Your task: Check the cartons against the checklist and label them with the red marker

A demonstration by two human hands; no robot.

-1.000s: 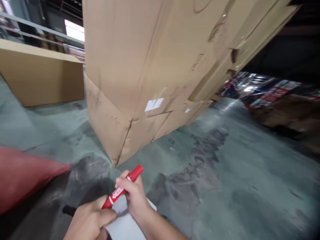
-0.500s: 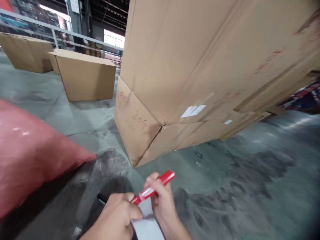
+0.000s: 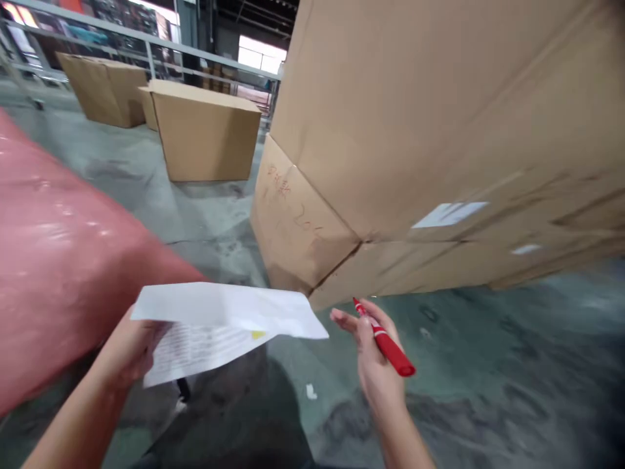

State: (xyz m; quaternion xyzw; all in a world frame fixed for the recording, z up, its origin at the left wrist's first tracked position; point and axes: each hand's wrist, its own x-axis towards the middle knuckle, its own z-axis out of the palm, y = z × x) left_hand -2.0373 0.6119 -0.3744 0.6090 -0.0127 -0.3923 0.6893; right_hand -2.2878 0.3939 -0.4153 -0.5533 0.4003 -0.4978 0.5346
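Observation:
My left hand (image 3: 129, 345) holds up a folded white sheet of paper (image 3: 224, 326) with printed lines and a small yellow mark. My right hand (image 3: 375, 352) grips a red marker (image 3: 385, 342) apart from the paper, its fingers curled around the barrel. Just beyond both hands stands a huge tilted cardboard box (image 3: 390, 163) with handwritten red marks on its lower corner and a white label. The paper's far corner appears close to that box's bottom corner, but I cannot tell whether they touch.
A large pink-red plastic-wrapped bundle (image 3: 63, 247) fills the left side. Two cardboard boxes (image 3: 205, 133) (image 3: 105, 88) stand farther back by a metal railing (image 3: 146, 49). The floor is stained grey-green concrete (image 3: 439, 326), with a small white scrap (image 3: 310, 391) on it.
My hands have moved apart: the marker stays in my right hand, while my left hand has lifted and spread the paper. The boxes have shifted rightward in view, showing more of the back area.

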